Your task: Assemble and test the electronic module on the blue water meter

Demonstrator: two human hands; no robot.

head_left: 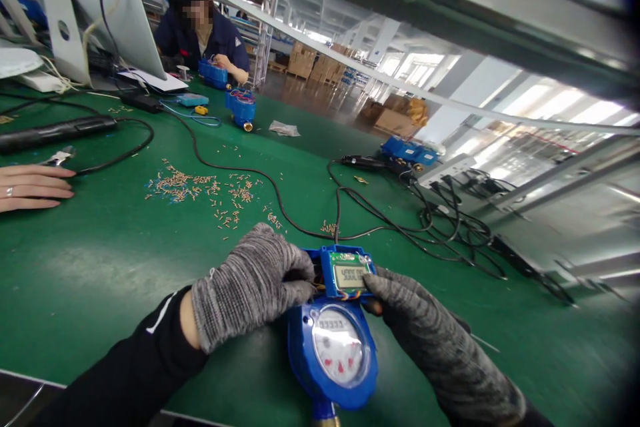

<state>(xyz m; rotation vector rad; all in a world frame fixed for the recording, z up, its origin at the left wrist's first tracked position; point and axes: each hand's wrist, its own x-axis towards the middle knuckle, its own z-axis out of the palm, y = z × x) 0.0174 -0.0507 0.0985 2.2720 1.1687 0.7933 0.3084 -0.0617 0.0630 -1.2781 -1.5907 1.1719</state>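
Note:
A blue water meter (333, 353) with a round dial stands on the green table in front of me. At its top is a display module (350, 275), a green circuit board with a small LCD in a blue frame, with thin wires (345, 295) below it. My left hand (255, 280), in a grey knit glove, is closed at the module's left side; thumb and forefinger pinch beside some wires, and what lies between them is hidden. My right hand (415, 310), gloved too, grips the module's right edge, thumb on its front.
Small screws (175, 183) lie scattered beyond the meter. Black cables (280, 203) cross the table toward a power strip (447, 170). Another person's hand (35, 187) rests at left near a black tool (57, 133). A co-worker (203, 40) handles a blue meter at the back.

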